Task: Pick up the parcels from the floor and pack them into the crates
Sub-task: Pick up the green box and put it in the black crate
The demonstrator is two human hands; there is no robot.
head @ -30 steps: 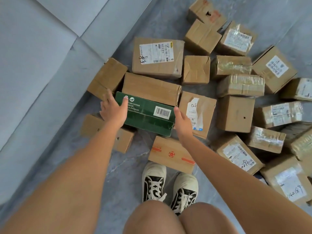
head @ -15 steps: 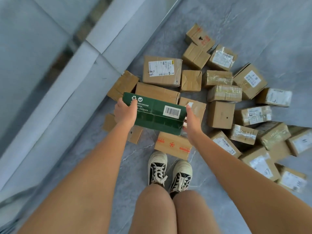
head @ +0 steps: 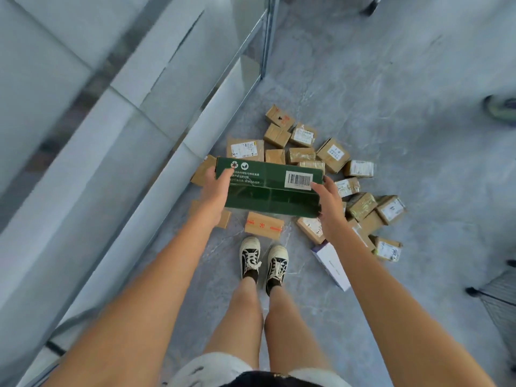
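Note:
I hold a long green parcel (head: 268,188) with a barcode label level in the air, well above the floor. My left hand (head: 216,188) grips its left end and my right hand (head: 328,203) grips its right end. Below it, several brown cardboard parcels (head: 332,155) lie in a heap on the grey floor; one with orange tape (head: 264,225) sits just ahead of my shoes. A white and purple box (head: 331,265) lies to the right of my feet. No crate shows plainly.
A long grey-white structure with a metal frame (head: 264,43) runs diagonally along the left. My shoes (head: 264,259) stand on the grey floor. A dark wire object (head: 499,297) sits at the right edge, and a blurred shoe (head: 501,107) at far right.
I have stood up, raising the green parcel off the heap in both hands. The view has pulled back, so the parcels on the floor look smaller and more floor shows.

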